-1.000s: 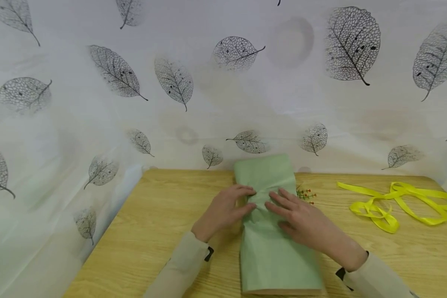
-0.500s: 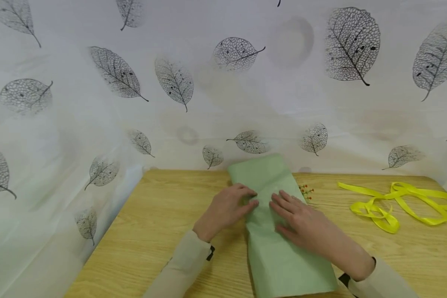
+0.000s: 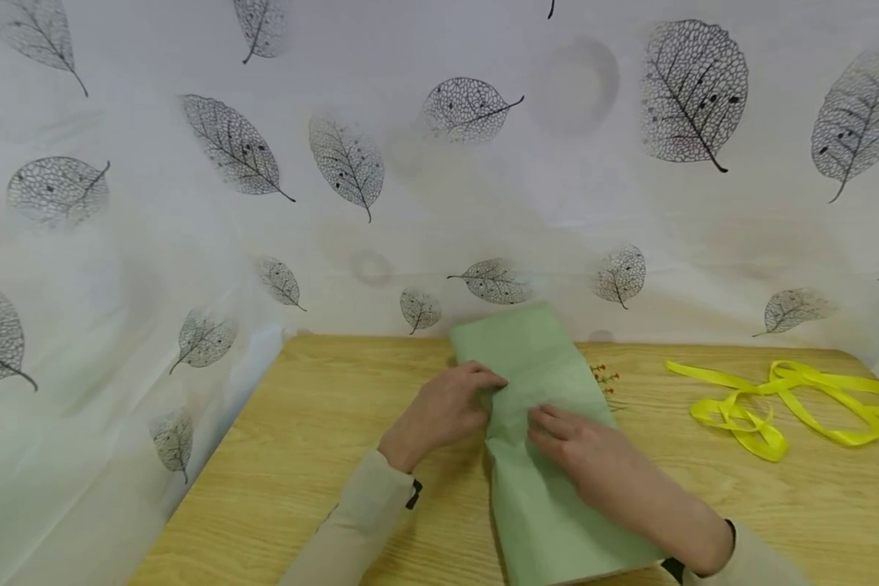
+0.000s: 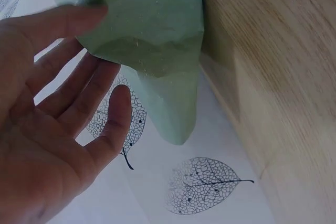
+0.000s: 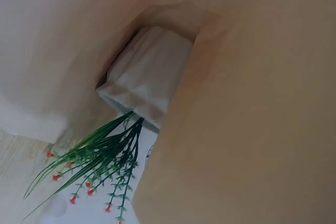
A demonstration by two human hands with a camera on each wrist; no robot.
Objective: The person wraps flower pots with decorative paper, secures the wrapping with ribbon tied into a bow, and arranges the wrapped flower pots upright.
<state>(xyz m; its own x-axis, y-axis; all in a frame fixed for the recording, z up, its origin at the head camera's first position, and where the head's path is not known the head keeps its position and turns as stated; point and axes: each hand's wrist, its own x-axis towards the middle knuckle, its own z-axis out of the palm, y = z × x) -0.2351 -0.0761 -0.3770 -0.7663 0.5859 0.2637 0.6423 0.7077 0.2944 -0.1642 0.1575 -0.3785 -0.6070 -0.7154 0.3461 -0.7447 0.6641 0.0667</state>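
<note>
- Long cream sleeves (image 3: 344,513) enter from the bottom of the head view, a dark strap (image 3: 413,495) showing at the left cuff.
- A sheet of green paper (image 3: 564,521), folded into a long wrap, lies aslant on the wooden surface, from the near edge of the view up to the backdrop; its inner side shows brownish.
- The right hand (image 3: 596,464) lies across the paper, its fingers close together, nearly straight and pressing the top layer; its thumb is hidden.
- The left hand (image 3: 439,415) meets the paper's left edge, its fingers loosely extended and touching there; whether thumb and fingers pinch the fold, one cannot tell.
- Red flowers (image 3: 604,379) on green stems peek out at the paper's right side, just beyond the right hand; the right wrist view shows them beside a pale fold under the sheet.
- A yellow ribbon (image 3: 789,376) sprawls in loops on the surface (image 3: 322,407) to the right, well apart from both hands.
- Behind, a white backdrop (image 3: 483,195) carries a print of dark, veined leaves.
</note>
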